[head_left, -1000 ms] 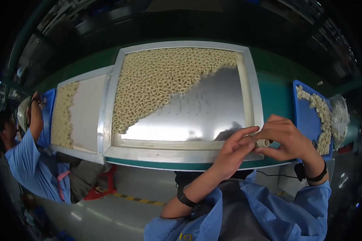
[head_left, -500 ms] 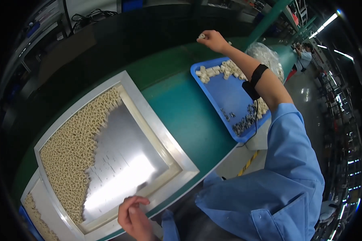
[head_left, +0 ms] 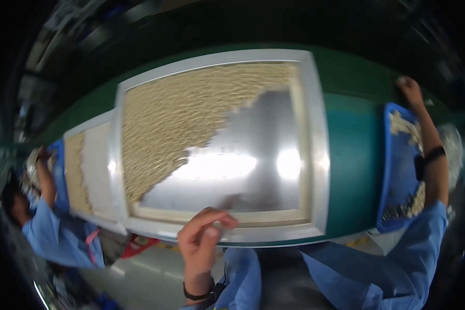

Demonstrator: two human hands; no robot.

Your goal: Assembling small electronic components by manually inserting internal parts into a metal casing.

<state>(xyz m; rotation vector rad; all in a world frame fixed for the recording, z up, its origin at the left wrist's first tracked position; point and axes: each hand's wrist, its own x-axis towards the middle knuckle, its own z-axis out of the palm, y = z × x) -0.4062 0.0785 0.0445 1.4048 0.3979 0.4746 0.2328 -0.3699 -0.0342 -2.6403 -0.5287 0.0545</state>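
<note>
Over the front edge of a metal-framed tray [head_left: 319, 155], my left hand [head_left: 199, 240] is closed, its thumb and forefinger brought together. Blur hides what, if anything, they pinch. Many small cream ring-shaped pieces [head_left: 175, 113] stand packed over the tray's left and far part; bare shiny metal shows at its near right. At the far right my right hand [head_left: 412, 92] pinches a small cream ring-shaped piece [head_left: 401, 80], beyond a blue tray [head_left: 386, 155]. Inside the blue tray lie loose cream pieces [head_left: 400, 124] and small dark metal parts [head_left: 398, 211].
A second framed tray [head_left: 97, 160], partly filled with cream pieces, adjoins on the left. Another person [head_left: 62, 232] in blue works there beside a blue bin [head_left: 61, 175]. A clear plastic bag [head_left: 452, 155] lies behind my right forearm. Green worktop [head_left: 352, 165] separates the trays.
My view has swung right, so the framed tray now sits central and the co-worker has come into sight. My right hand still holds its piece beyond the blue tray; my left stays near the frame's edge.
</note>
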